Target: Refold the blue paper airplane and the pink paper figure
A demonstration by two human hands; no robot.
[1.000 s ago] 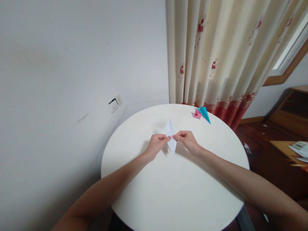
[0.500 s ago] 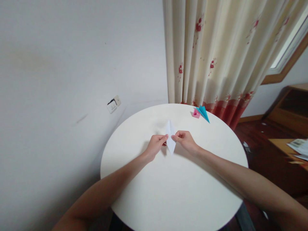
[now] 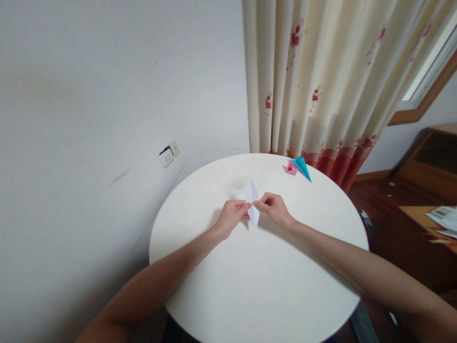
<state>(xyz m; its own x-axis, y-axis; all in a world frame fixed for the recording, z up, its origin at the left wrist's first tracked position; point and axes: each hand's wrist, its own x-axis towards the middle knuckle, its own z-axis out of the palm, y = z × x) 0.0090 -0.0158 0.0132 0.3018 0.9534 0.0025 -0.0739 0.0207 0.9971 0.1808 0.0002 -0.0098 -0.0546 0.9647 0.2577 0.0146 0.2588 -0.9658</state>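
Observation:
A small white folded paper, pointed at its far and near ends, is held between my two hands over the round table. My left hand pinches its left side, with the thumb on top near the middle. On the right side, my right hand grips the paper between thumb and curled fingers. Both thumb tips almost meet at the paper's centre. The fingers beneath the paper are partly hidden.
The white round table lies under my forearms. Near its far right edge are a blue paper plane and a pink folded paper. A patterned curtain hangs behind, and a wall with a socket stands at left.
My thumbs have come closer together at the middle of the white paper, and its sides look more bowed. The hands have barely shifted otherwise.

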